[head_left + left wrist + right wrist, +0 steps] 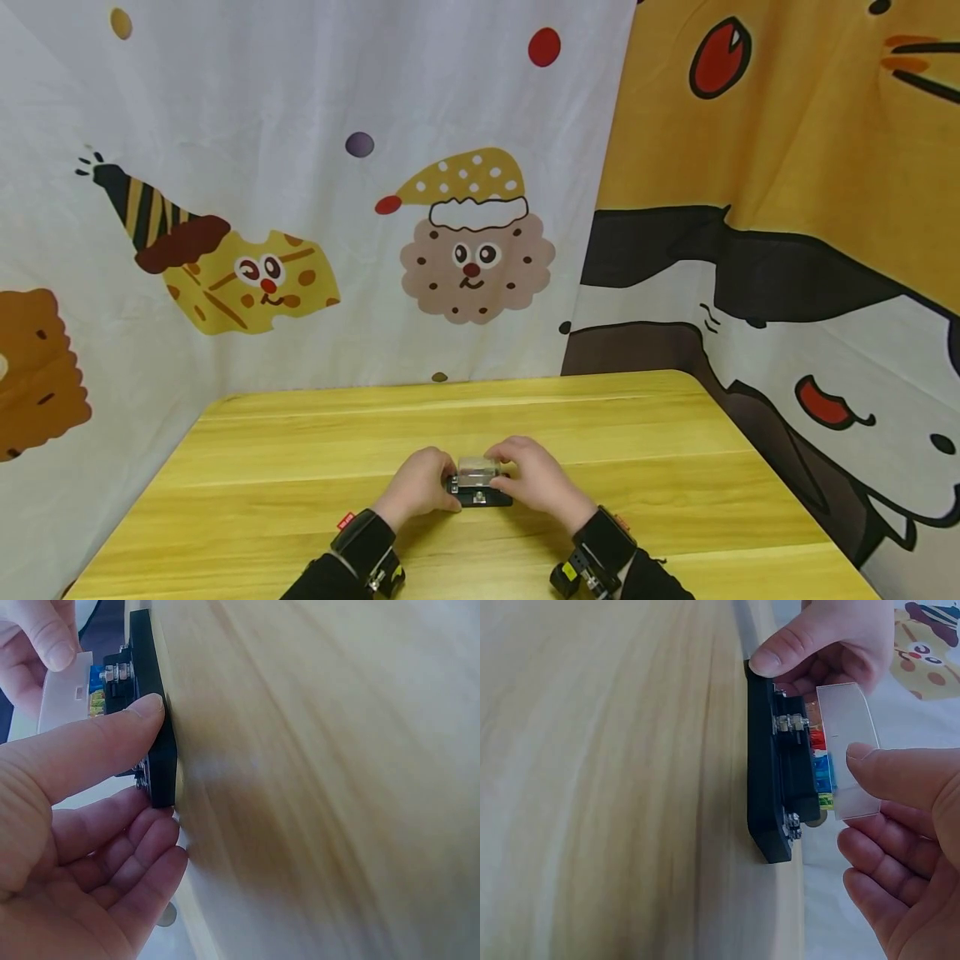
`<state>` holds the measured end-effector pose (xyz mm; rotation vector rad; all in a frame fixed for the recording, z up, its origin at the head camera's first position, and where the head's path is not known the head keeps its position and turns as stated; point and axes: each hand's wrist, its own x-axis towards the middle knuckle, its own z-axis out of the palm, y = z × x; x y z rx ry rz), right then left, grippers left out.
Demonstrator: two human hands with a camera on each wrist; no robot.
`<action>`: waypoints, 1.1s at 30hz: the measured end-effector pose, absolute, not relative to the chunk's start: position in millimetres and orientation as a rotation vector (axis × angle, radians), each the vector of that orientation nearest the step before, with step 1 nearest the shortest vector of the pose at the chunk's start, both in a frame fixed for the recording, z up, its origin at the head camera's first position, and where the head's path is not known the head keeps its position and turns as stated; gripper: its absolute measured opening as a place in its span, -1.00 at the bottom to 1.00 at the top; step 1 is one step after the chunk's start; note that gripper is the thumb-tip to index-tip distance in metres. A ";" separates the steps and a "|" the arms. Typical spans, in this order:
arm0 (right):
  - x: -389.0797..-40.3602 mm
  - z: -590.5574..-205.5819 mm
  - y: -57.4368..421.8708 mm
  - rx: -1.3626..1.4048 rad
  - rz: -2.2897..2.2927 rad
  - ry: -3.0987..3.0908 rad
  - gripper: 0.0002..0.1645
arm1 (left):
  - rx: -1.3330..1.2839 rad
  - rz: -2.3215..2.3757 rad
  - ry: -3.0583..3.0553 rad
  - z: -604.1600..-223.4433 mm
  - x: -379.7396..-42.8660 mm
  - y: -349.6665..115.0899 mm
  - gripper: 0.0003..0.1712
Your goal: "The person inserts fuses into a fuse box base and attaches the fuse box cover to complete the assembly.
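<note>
On the wooden table stands what looks like a fuse block, its black base (762,772) fitted with metal terminal screws. Small red, blue and yellow-green pieces (822,771), like blade fuses, show between the base and a clear plastic cover (845,712). With its thumb on the base and its fingers around the end, my left hand (422,482) holds the block at its left. My right hand (542,477) pinches the cover from the right, thumb on its near face; its fingertips behind the cover are partly hidden. How far the cover sits from the base I cannot tell exactly.
The yellow wood-grain table (300,433) reaches back to a white cloth (315,100) printed with cartoon food. A large cartoon-patterned cloth (660,150) hangs along the right side. Both wrists wear black straps with cameras.
</note>
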<state>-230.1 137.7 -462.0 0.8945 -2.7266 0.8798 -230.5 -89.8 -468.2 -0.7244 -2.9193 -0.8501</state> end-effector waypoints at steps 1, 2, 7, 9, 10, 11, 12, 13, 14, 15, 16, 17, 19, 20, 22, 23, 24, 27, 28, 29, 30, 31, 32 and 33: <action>-230.0 -462.1 137.3 0.898 0.873 -2.726 -0.65 | -0.725 -0.851 -2.919 -468.4 -230.6 -89.9 -0.55; -229.9 -462.2 136.8 0.899 0.867 -2.726 -0.65 | -0.727 -0.850 -2.917 -468.3 -230.5 -89.8 -0.55; -229.8 -463.4 134.8 0.890 0.843 -2.735 -0.65 | -0.726 -0.833 -2.916 -468.5 -230.0 -89.5 -0.53; -229.9 -464.6 134.4 0.881 0.832 -2.740 -0.64 | -0.723 -0.826 -2.917 -468.7 -229.9 -89.5 -0.52; -230.0 -465.4 134.4 0.879 0.825 -2.740 -0.64 | -0.722 -0.821 -2.917 -468.8 -229.9 -89.5 -0.52; -230.1 -466.2 134.3 0.879 0.818 -2.739 -0.64 | -0.722 -0.820 -2.915 -468.8 -230.1 -89.7 -0.52; -230.1 -466.9 134.4 0.880 0.812 -2.737 -0.63 | -0.726 -0.817 -2.911 -468.7 -230.2 -89.9 -0.52; -230.2 -467.7 134.5 0.882 0.801 -2.734 -0.63 | -0.724 -0.818 -2.912 -469.1 -230.4 -90.0 -0.52; -230.2 -468.0 134.4 0.880 0.793 -2.736 -0.63 | -0.722 -0.815 -2.914 -469.4 -230.6 -90.1 -0.51; -230.2 -468.3 134.4 0.880 0.784 -2.737 -0.62 | -0.721 -0.813 -2.916 -469.4 -230.8 -90.2 -0.51; -230.5 -468.9 134.4 0.879 0.773 -2.740 -0.62 | -0.722 -0.813 -2.916 -469.7 -231.0 -90.3 -0.51; -230.8 -469.4 134.2 0.880 0.766 -2.742 -0.62 | -0.725 -0.817 -2.915 -469.6 -231.0 -90.4 -0.51; -231.2 -470.0 134.0 0.882 0.744 -2.744 -0.62 | -0.725 -0.821 -2.918 -470.5 -231.3 -90.6 -0.52; -231.2 -470.1 133.9 0.880 0.738 -2.745 -0.62 | -0.730 -0.820 -2.915 -470.5 -231.4 -90.7 -0.52; -231.3 -470.6 133.6 0.887 0.726 -2.738 -0.62 | -0.733 -0.820 -2.912 -471.2 -231.5 -90.9 -0.53; -231.1 -470.4 133.5 0.893 0.722 -2.731 -0.62 | -0.733 -0.820 -2.912 -471.3 -231.5 -91.1 -0.53; -231.0 -470.3 133.5 0.897 0.718 -2.726 -0.62 | -0.731 -0.818 -2.913 -471.8 -231.6 -91.2 -0.53; -231.1 -470.7 133.6 0.904 0.723 -2.716 -0.62 | -0.727 -0.810 -2.915 -472.0 -231.2 -91.5 -0.52; -230.9 -470.6 133.6 0.905 0.725 -2.716 -0.62 | -0.728 -0.809 -2.916 -471.4 -230.9 -91.4 -0.52; -231.1 -470.8 133.8 0.906 0.723 -2.715 -0.62 | -0.732 -0.804 -2.916 -471.1 -230.7 -91.3 -0.51; -231.3 -471.1 133.9 0.902 0.724 -2.720 -0.62 | -0.738 -0.799 -2.917 -470.6 -230.5 -91.2 -0.51; -231.5 -471.4 134.0 0.897 0.723 -2.727 -0.62 | -0.746 -0.792 -2.916 -469.9 -230.2 -91.1 -0.51; -231.8 -471.8 134.1 0.891 0.722 -2.732 -0.62 | -0.751 -0.788 -2.917 -469.1 -229.8 -91.0 -0.50; -232.0 -471.9 134.1 0.885 0.719 -2.739 -0.62 | -0.757 -0.783 -2.918 -468.5 -229.6 -90.9 -0.50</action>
